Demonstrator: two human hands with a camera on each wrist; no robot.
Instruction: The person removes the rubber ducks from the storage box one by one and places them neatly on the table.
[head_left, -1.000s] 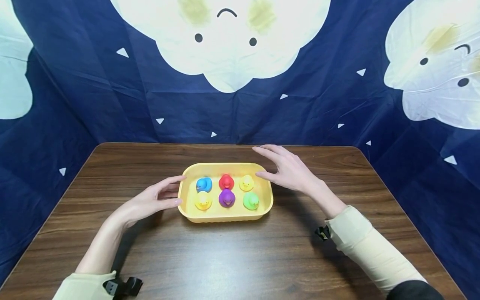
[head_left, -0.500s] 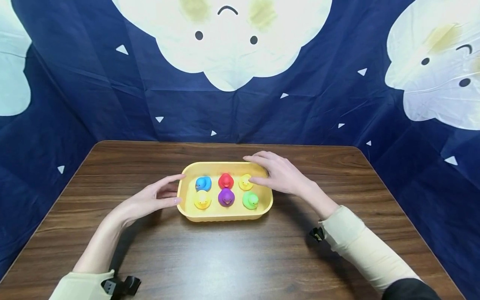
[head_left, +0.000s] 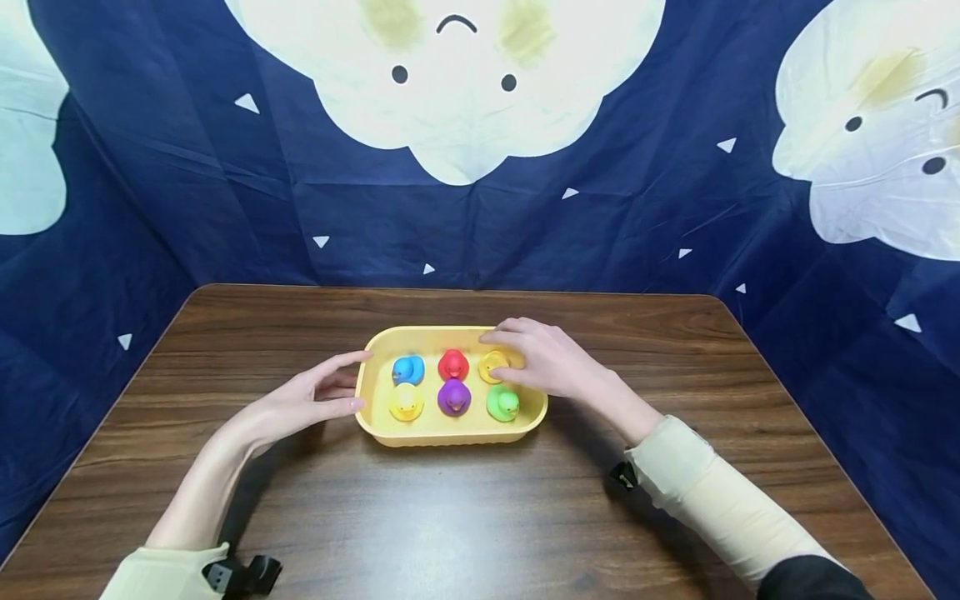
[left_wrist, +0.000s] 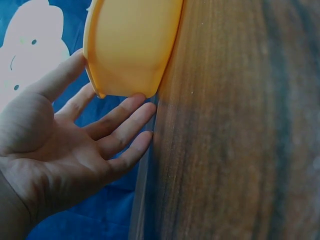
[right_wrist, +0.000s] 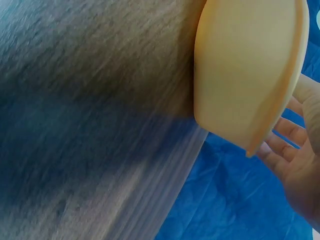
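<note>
A yellow plastic basin (head_left: 450, 438) stands on the wooden table in the head view, holding several rubber ducks. My left hand (head_left: 303, 398) is at its left end, the index fingertip and thumb spread apart at the rim; the left wrist view shows these relaxed fingers against the basin's outside (left_wrist: 132, 50). Over the right end reaches my right hand (head_left: 551, 360), its thumb overlapping the yellow duck (head_left: 489, 362) at the back right and its fingers beyond that duck. Beside it are a red duck (head_left: 453, 364) and a green duck (head_left: 503, 404). In the right wrist view the basin's wall hides the fingertips.
Also in the basin are a blue duck (head_left: 407, 369), a purple duck (head_left: 453, 398) and a second yellow duck (head_left: 406, 402). The brown table (head_left: 450, 533) reaches back to a navy cloth (head_left: 360, 208) with white clouds. Each wrist wears a small black device (head_left: 243, 575).
My right hand has moved left and down, from above the basin's back right corner to the yellow duck there. The left hand and the basin stay in place.
</note>
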